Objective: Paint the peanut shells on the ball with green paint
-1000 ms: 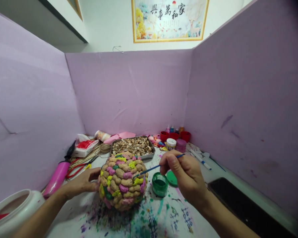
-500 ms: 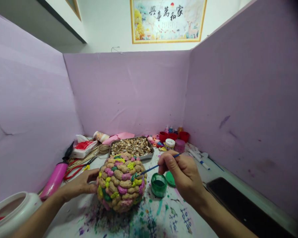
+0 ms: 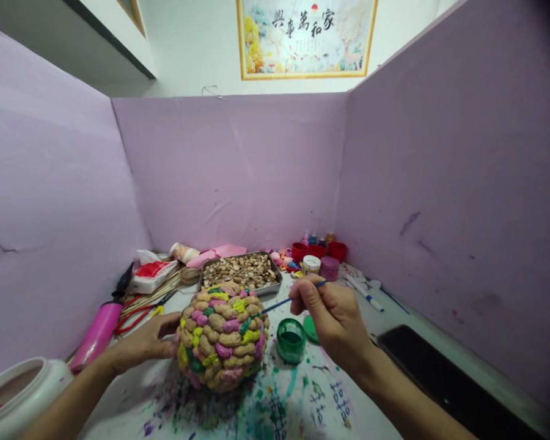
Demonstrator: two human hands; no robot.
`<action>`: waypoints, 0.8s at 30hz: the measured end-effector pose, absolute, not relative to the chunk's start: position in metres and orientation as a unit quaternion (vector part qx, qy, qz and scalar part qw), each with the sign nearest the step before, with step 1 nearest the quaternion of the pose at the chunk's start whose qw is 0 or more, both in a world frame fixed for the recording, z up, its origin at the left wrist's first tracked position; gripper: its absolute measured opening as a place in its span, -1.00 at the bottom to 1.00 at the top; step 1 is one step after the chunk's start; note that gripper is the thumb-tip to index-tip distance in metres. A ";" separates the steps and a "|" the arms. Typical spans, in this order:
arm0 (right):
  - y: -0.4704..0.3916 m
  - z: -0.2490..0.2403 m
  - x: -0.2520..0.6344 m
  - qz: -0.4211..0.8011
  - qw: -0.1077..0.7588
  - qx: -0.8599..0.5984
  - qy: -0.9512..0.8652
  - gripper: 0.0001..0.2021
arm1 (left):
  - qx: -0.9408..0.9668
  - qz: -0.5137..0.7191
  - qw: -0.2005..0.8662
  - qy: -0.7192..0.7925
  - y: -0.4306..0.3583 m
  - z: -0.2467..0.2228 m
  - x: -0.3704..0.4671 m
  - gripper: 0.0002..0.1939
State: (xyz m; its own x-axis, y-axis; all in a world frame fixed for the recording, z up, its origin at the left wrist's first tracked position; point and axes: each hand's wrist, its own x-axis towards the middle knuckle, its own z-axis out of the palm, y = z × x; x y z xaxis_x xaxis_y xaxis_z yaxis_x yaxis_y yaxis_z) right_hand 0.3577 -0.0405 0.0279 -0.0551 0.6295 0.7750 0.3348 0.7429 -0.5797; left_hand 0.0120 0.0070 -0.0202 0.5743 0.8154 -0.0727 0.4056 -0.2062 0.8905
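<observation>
Head | right hand [image 3: 333,310] pinches brush [image 3: 279,304] | left hand [image 3: 152,343], half-open, touches peanut ball [image 3: 220,338] | green patch [image 3: 245,326] has grown

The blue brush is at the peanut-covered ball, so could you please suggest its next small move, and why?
I would probably stroke the blue brush over the green dab by its tip, since the tip is at the ball and the left hand rests against the ball's side.
</observation>
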 end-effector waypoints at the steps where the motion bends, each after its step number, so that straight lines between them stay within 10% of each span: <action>1: -0.041 0.028 0.357 0.125 0.597 -0.340 -0.716 -0.67 | 0.746 0.214 0.480 0.409 0.007 -0.020 0.012 -0.20; 24: -0.051 0.035 0.353 0.135 0.603 -0.316 -0.720 -0.66 | 0.752 0.206 0.469 0.414 0.003 -0.013 0.019 -0.13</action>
State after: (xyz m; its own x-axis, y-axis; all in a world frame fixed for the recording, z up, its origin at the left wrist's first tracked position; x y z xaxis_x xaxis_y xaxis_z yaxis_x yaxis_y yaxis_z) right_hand 0.3532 -0.0513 0.0346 -0.0731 0.6172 0.7834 0.2924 0.7642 -0.5748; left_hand 0.0188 0.0034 -0.0129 0.5729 0.8158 -0.0790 0.4297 -0.2169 0.8765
